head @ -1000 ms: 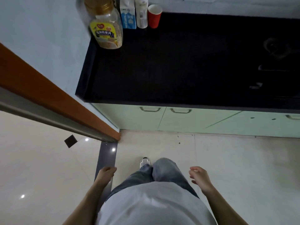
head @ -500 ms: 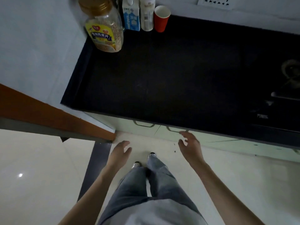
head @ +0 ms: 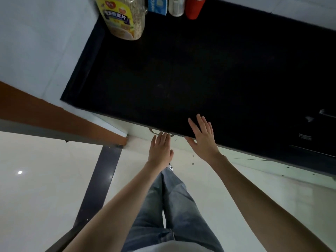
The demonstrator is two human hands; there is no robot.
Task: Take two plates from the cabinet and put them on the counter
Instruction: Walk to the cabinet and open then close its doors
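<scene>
- The left grip [head: 160, 151], a bare hand, is held open with the fingers straight and close together; nothing is held in it.
- Its fingertips are seen at the metal handle [head: 154, 132] of a pale green cabinet [head: 140, 129]; whether the handle is touched cannot be told.
- The right grip [head: 201, 139], also bare, is open with the fingers spread, palm down, over the front edge of the black table [head: 181, 70]. Contact with the edge cannot be confirmed.
- Both forearms are stretched forward and down from the body, the left slightly lower.
- No plates are in view; they are judged to be behind the cabinet door, which is shut.
- The handle looks like a stiff, thin bar and is best hooked from below with curled fingers.
- Plates are expected to be rigid, smooth, rather heavy as a pair, and breakable. They are best taken at the rim, thumb on top and fingers beneath.
- At the far left corner of the table an oat jar [head: 123, 17], a blue carton [head: 158, 5] and a red cup [head: 193, 8] are seen, well apart from both grips.
- A pale tiled floor [head: 45, 179] lies below.
</scene>
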